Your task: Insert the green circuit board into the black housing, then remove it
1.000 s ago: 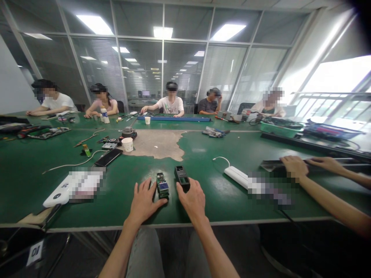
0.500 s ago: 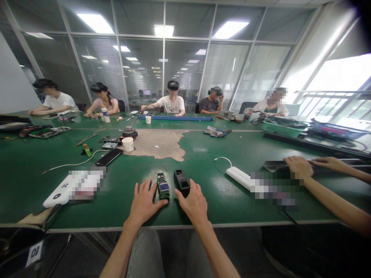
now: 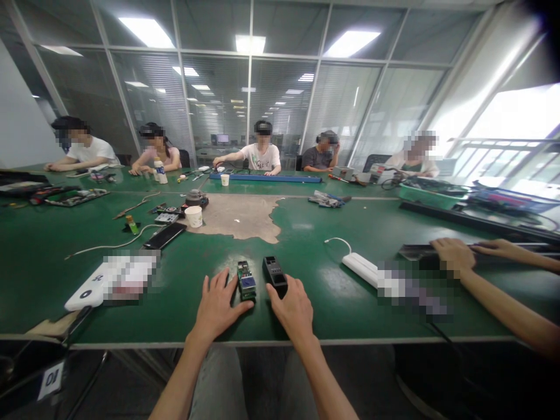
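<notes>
I have my left hand [image 3: 217, 308] flat on the green table [image 3: 175, 297], fingers spread, holding nothing; its thumb lies just below the small circuit board [image 3: 245, 282]. My right hand [image 3: 293, 309] is also spread flat and its fingertips touch the near end of the black housing [image 3: 275, 273]. Board and housing lie side by side between my hands, close to the table edge. On my right, a co-worker's hand [image 3: 455, 255] rests near a white power strip [image 3: 360, 265].

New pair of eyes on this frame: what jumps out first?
Two bare hands lie flat at the near table edge: the left hand beside a small circuit board, the right hand against a black casing. Beyond them a worn tan patch breaks the green table, with a white power strip to the right.
</notes>
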Demonstrator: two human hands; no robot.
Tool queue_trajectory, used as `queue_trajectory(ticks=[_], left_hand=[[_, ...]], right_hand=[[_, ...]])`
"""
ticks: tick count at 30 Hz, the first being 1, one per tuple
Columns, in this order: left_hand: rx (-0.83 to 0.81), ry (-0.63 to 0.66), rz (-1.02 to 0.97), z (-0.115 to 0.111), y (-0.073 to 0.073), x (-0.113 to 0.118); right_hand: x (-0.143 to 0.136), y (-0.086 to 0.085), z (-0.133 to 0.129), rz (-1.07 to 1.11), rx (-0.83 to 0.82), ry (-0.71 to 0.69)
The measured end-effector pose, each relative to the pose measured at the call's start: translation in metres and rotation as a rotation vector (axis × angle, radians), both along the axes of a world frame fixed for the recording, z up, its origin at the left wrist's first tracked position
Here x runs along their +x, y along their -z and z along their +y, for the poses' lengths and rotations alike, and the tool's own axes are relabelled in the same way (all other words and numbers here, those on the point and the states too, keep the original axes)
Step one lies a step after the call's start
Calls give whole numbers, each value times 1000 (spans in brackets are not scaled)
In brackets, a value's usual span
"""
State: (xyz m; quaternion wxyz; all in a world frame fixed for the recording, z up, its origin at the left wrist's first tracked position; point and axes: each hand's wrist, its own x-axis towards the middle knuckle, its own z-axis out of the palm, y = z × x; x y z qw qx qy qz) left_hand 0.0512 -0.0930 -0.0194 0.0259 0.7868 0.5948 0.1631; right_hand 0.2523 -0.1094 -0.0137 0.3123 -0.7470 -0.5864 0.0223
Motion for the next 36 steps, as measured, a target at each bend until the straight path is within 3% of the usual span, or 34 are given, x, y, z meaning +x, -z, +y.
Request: queue_trajectory(ticks=[3,8,12,16,23,31,36], left_hand=[[4,8,1,-1,-1,0],[13,1,-3,-2,0,0],[34,8,-10,-3,1,-1],[49,10,-17,-4,0,-2],[34,14,-24,-5,0,-4],[21,-5,-28,-3,3,-5],[-4,-23,-30,-2,2,-4]], right_hand=[[0,-3,0,30,10,-7],[-3,-12,0,141,182,-106],[-20,-29,1,215,277,-192],[-43,-39,3,198,250,-217],[-65,-37,4,127,166,-194],[-73,-35,-3,9,69,-162],[-74,-26,-7,-24,36,-161]])
